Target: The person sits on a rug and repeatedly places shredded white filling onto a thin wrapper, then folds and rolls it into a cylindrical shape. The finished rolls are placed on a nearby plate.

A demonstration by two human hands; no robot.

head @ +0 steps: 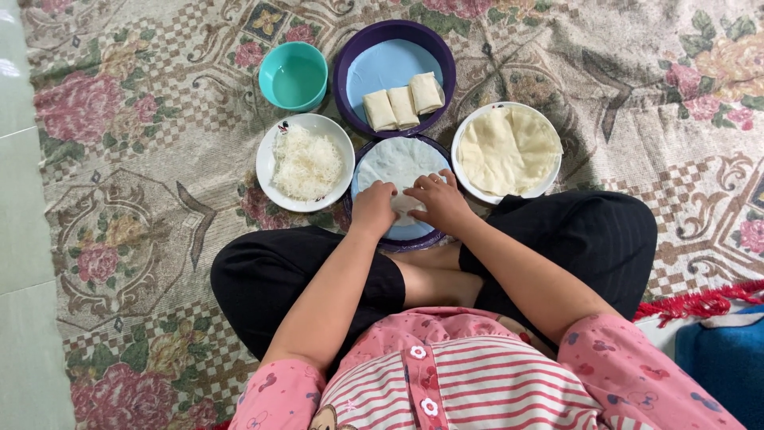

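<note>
I sit cross-legged on a patterned carpet. A thin white wrapper [398, 163] lies spread on a dark purple plate [362, 156] in front of my legs. My left hand [374, 209] and my right hand [439, 199] both press on the wrapper's near edge, fingers folding it over; what lies under the fold is hidden. Behind it, a second purple plate [382, 68] with a blue centre holds three finished rolls [403, 102].
A white plate of shredded white filling [307, 163] sits to the left. A white plate with a stack of pale wrappers [506, 150] sits to the right. A small teal bowl [294, 76] stands at the back left. Bare tile floor [20, 239] runs along the left.
</note>
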